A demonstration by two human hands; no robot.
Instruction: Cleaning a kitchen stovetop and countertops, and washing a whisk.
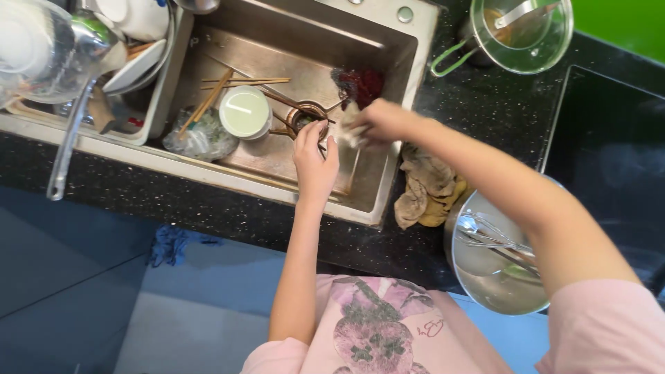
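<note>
Left hand curls around the small bowl over the sink, right hand clutches a pale sponge just beside it.

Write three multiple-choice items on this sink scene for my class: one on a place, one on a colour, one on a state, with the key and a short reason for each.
1. Where does the crumpled cloth lie?
A. On the counter right of the sink
B. Inside the sink
C. On the floor

2. What colour is the handle of the lidded glass pot?
A. Red
B. Green
C. Black

3. What is the right hand doing?
A. Resting flat on the counter
B. Gripping a pale wad
C. Hanging empty

Key: A, it sits on the dark counter; B, the loop handle is green; B, its fingers close on a whitish wad above the sink, beside the left hand.
</note>
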